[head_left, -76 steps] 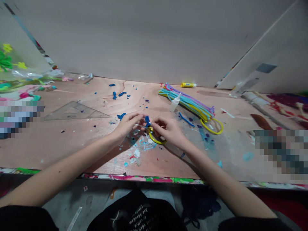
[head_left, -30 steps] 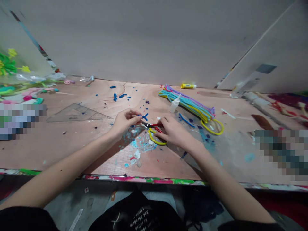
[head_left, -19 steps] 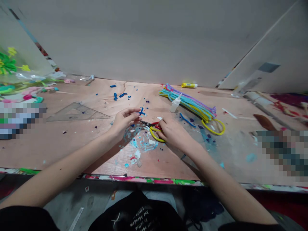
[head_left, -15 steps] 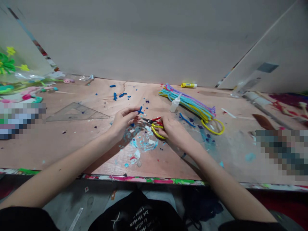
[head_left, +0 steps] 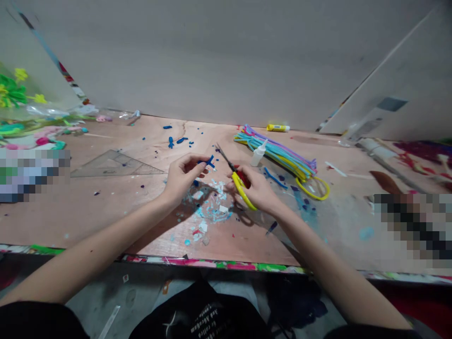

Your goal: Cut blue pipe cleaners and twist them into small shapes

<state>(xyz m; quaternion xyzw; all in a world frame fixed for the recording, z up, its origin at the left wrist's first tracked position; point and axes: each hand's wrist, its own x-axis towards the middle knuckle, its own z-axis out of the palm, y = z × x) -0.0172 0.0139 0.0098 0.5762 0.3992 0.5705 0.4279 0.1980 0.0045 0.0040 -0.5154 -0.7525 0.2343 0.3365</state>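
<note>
A small cross-shaped blue piece, fuzzy like pipe cleaner, is pinched between the thumb and fingers of my left hand. My right hand grips scissors with yellow and red handles. Their blades look closed and point up and to the left, just right of the blue piece and apart from it. Under both hands the table carries pale blue and white scraps. Beyond the left hand lie several short blue pieces.
Right of my hands are a white squeeze bottle, a bundle of coloured pipe cleaners and a loose blue strip. A glue stick lies by the back panel. A clear set square lies at left, near crafted flowers.
The scissors have moved away from the blue piece to the right, and their blades have swung to point upward. My left hand still holds the piece, now turned slightly.
</note>
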